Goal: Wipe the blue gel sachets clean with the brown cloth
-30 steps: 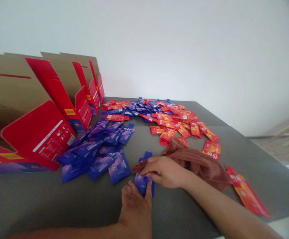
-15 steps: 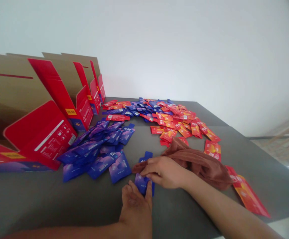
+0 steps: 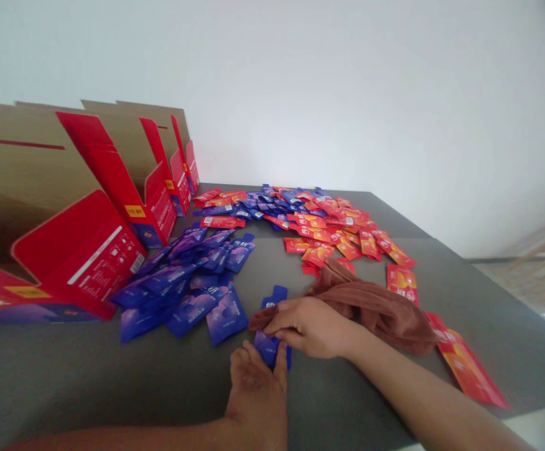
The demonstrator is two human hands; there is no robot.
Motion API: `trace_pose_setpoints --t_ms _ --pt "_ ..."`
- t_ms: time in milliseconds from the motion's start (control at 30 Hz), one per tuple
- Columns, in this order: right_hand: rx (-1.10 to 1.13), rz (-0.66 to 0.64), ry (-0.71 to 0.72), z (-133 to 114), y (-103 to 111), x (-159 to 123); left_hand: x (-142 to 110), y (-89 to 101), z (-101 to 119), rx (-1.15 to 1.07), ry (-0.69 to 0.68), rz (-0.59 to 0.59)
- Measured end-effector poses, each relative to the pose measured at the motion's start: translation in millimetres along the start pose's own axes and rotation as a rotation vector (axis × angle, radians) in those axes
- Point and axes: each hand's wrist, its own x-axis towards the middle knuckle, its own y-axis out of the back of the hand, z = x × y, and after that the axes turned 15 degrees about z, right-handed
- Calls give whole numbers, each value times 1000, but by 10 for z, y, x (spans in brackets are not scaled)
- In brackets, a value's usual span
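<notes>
Two hands: both work at the blue-and-purple sachet (image 3: pixel 266 348), which lies flat on the grey tabletop (image 3: pixel 347 401) between the blue pile and the brown cloth.
Left hand (image 3: pixel 256 383): your fingers are spread rather than closed, tips pressing the sachet's near end. With only fingertip pressure, a sideways push could make it skid or twist.
Right hand (image 3: pixel 314 327): your thumb and fingers are pinched nearly closed on a bunched corner of the brown cloth (image 3: pixel 371 308), over the sachet's middle. Rubbing hard there could crease the film or scuff its print.
Sachet's narrow neck (image 3: pixel 279 293): it points away from you, past the cloth, with neither hand on it; it could bend if the cloth snags. Whether a second sachet lies beneath, you cannot tell.
Cloth's loose folds: they touch the red-orange sachets (image 3: pixel 318 252) behind and the large red-orange sachet (image 3: pixel 470 368) at your right, so a long pull could drag some along.
Blue pile (image 3: pixel 171 282): its nearest sachet (image 3: pixel 225 317) sits close by your left fingers; a wide swing could mix them up.
Open red cartons (image 3: pixel 98 263): upright beside the pile, a bump could shift them.
</notes>
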Motion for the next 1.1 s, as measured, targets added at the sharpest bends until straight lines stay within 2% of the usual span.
trace_pose_setpoints --t_ms 67,167,233,367,433,533,633,700,767,900,967,1100 --pt "-73 73 -97 120 -7 -1 15 18 13 14 -3 -8" --pt "-175 142 -207 256 6 -9 40 37 44 44 49 -104" --pt "-177 129 -181 230 20 -14 43 43 45 48 62 -123" --pt "-6 -7 34 -1 13 -13 26 53 2 -11 4 -37" --pt "60 -36 72 -56 -5 -7 26 57 1 -20 18 -74" --pt "26 33 -22 45 -19 -1 38 57 40 28 69 -105" --pt "-99 120 -167 235 0 -3 41 44 84 70 84 -58" --pt "-163 141 -215 287 23 -7 37 31 98 53 83 -50" --pt "-167 120 -193 236 42 -11 35 24 98 44 93 -53" --pt "16 -15 8 -9 37 -13 38 44 62 16 102 -67" --pt "76 -43 50 -59 16 -9 37 58 36 -30 86 -67" --pt "-31 67 -93 110 -9 0 19 51 19 -42 49 2"
